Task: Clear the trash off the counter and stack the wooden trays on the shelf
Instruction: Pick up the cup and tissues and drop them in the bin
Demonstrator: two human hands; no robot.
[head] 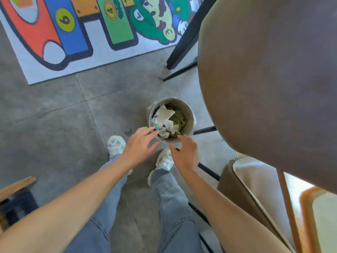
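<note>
A small round grey trash bin [189, 114] stands on the tiled floor in front of my feet. Inside it lie crumpled white paper [168, 127], a torn white wrapper and green scraps [179, 118]. My left hand [140, 145] hovers over the bin's near left rim, fingers spread, holding nothing. Just below the near right rim, my right hand [186, 154] is also spread and empty. No wooden tray is clearly in view.
A brown rounded table top [264, 79] with black legs [184, 39] fills the right side. A cushioned chair [251, 181] stands at lower right. A colourful play rug [73, 33] covers the floor at the top left. A wooden edge [16, 185] shows at the far left.
</note>
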